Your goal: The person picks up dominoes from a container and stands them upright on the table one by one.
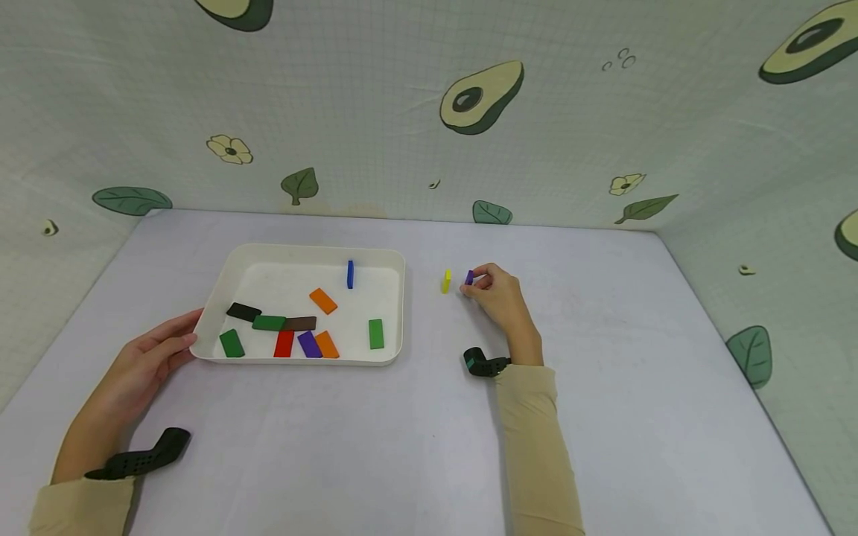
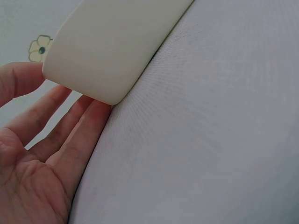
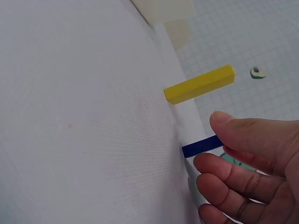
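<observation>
A white tray (image 1: 295, 360) holds several small coloured blocks shaped like dominoes. My left hand (image 1: 150, 356) touches its near left corner, thumb at the rim and the other fingers nearly straight along the outside. To the right of the tray, a yellow block (image 1: 446, 281) stands on end. Beside it my right hand (image 1: 497, 299) pinches a purple block (image 1: 469, 278) between thumb and finger. That block looks dark blue in the right wrist view, where it is upright with its lower end (image 3: 196, 148) at the tabletop and its upper part hidden by the thumb.
Inside the tray, a blue block (image 1: 350, 274) stands on end. Flat ones include a black block (image 1: 243, 311), a brown block (image 1: 299, 324), a red block (image 1: 284, 344), and green, orange and purple ones. A patterned cloth (image 1: 375, 112) hangs behind the white table (image 1: 375, 447).
</observation>
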`<act>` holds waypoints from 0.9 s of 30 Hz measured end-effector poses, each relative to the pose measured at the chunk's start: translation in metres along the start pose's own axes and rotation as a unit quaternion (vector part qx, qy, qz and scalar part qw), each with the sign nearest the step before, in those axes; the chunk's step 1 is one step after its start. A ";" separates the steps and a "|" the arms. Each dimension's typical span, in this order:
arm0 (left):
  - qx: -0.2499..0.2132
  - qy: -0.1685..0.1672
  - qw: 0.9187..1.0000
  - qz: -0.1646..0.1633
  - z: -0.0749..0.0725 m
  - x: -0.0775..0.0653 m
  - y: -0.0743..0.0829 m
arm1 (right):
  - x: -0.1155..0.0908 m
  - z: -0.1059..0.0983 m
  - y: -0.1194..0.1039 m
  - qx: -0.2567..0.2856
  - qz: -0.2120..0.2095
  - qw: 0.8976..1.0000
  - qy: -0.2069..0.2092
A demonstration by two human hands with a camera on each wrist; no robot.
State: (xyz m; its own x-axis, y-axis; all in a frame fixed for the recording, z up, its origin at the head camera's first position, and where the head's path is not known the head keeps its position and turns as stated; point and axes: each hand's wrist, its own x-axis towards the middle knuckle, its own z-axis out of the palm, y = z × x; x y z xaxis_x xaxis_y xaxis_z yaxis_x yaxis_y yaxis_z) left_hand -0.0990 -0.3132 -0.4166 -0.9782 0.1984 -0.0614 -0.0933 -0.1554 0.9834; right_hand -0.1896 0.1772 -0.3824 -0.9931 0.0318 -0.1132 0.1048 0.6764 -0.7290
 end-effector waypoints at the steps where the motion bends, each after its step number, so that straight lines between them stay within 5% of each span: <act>1: 0.001 0.001 1.000 -0.001 0.000 0.000 0.000 | 0.000 0.000 0.000 0.000 0.000 1.000 -0.001; 16: 0.016 0.017 1.000 -0.012 0.000 -0.001 0.000 | -0.011 -0.017 -0.018 -0.010 -0.003 1.000 -0.001; 27: 0.023 0.019 0.999 -0.018 0.000 0.000 0.000 | -0.024 -0.028 -0.036 0.008 -0.049 0.999 0.018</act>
State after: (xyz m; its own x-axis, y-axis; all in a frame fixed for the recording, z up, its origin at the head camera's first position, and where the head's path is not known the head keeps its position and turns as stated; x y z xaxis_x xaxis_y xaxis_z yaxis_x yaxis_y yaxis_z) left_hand -0.0987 -0.3132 -0.4166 -0.9809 0.1656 -0.1023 -0.1207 -0.1048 0.9871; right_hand -0.1713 0.1727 -0.3342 -0.9998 -0.0086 -0.0167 0.0067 0.6659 -0.7460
